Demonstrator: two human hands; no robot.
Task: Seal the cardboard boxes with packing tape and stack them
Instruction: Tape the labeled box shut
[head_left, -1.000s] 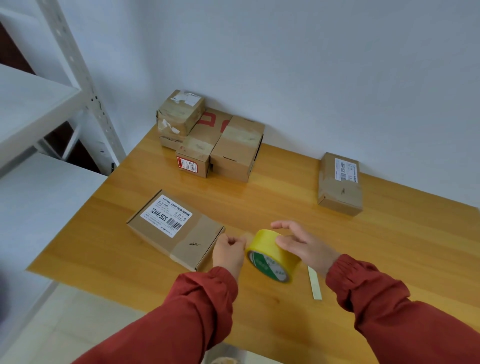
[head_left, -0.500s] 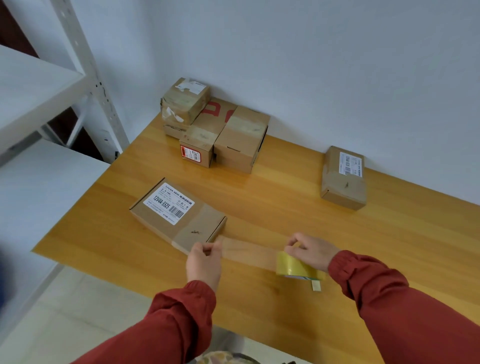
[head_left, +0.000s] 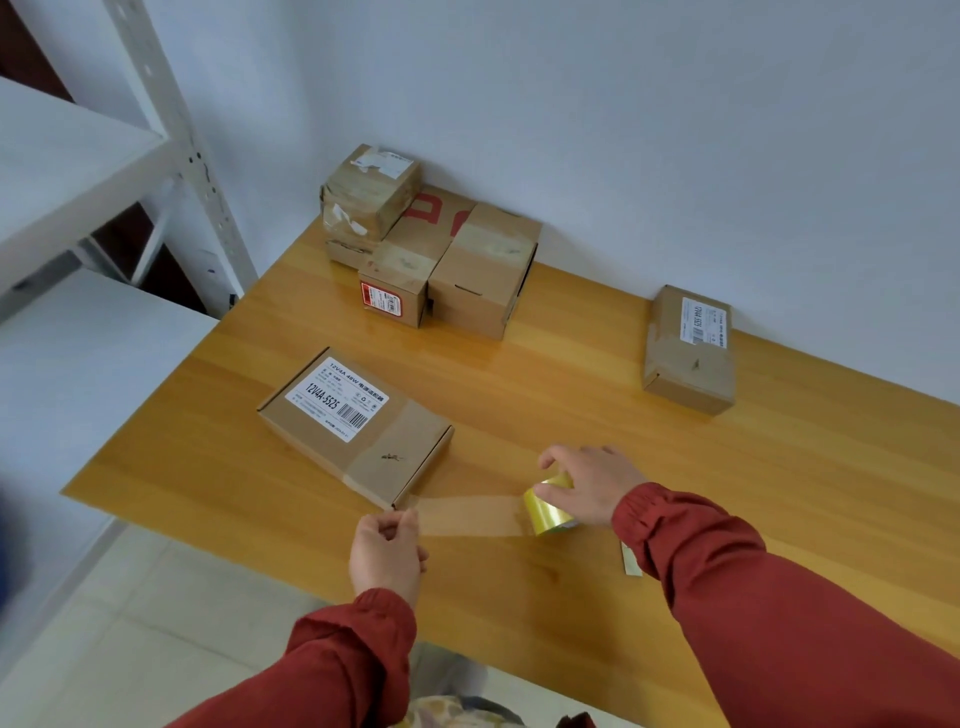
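Tape roll (head_left: 546, 512) in right hand (head_left: 592, 488) grip, left hand (head_left: 387, 551) pinching tape strip (head_left: 467, 514) end, beside flat box (head_left: 358, 426)

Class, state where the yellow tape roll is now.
Head view: the tape roll is near the front edge of the table, gripped by the right hand, right of the flat labelled box.

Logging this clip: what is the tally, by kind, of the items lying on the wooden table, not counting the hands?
Cardboard boxes: 6
Tape roll: 1
Loose paper strip: 1
Total: 8
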